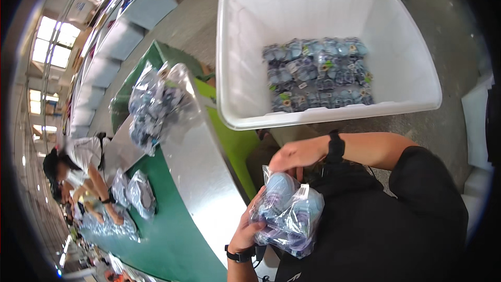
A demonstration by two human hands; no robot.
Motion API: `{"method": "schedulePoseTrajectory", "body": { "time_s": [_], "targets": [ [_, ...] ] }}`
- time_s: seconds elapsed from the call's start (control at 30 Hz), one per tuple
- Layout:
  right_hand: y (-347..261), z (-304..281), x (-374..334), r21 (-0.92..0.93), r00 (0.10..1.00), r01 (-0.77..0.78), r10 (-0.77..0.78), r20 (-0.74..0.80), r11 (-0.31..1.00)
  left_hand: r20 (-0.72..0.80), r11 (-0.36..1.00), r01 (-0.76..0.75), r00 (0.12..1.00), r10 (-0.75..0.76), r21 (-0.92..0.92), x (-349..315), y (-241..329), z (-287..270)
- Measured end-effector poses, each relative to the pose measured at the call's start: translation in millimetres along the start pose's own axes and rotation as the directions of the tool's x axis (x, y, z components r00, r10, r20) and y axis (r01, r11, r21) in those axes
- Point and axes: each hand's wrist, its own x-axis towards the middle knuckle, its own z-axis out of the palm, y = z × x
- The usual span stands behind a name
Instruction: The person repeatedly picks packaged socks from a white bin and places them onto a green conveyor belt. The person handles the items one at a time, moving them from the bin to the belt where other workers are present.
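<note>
A clear plastic bag [292, 214] is held close in front of my body, with what look like light blue and purple shoes inside. My left hand [246, 230] grips it from the left side, thumb across the front. At the bag's upper end, my right hand [297, 155] has its fingers bent and closed on the plastic; the fingertips are partly hidden. A white label shows on the bag's top right.
Beyond my hands stands a big white plastic bin [334, 117] with rows of similar bagged items [318, 73]. Left of me runs a metal-edged table [195, 177] with a green top, bearing a heap of bagged items [156, 104] and several bags. Across it a person [86, 177] handles bags.
</note>
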Motion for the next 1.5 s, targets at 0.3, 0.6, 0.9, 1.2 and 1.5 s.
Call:
{"method": "schedulePoseTrajectory", "body": {
  "time_s": [0.3,0.6,0.9,1.2,1.5],
  "targets": [
    [32,-36,-63,-0.062,0.929,0.208,-0.217,-0.298,0.976,-0.07,0.967,-0.215,0.972,0.226,0.137,45,10,26],
    [77,-161,-213,0.084,0.352,0.584,-0.159,-0.922,0.807,-0.307,0.956,-0.177,0.919,0.246,0.234,35,1,7],
    [135,-247,-247,0.122,-0.097,0.337,0.163,-0.982,0.934,-0.375,0.93,-0.205,0.872,0.316,0.307,12,8,-8],
    [99,-185,-169,0.01,0.19,0.282,-0.045,-0.981,0.959,-0.467,0.895,-0.193,0.797,0.382,0.402,-23,9,-39],
    [87,-87,-66,-0.716,0.35,-0.033,-0.663,-0.662,0.697,-0.636,0.913,-0.143,0.677,0.371,0.381,-32,27,-75]
  ]
}}
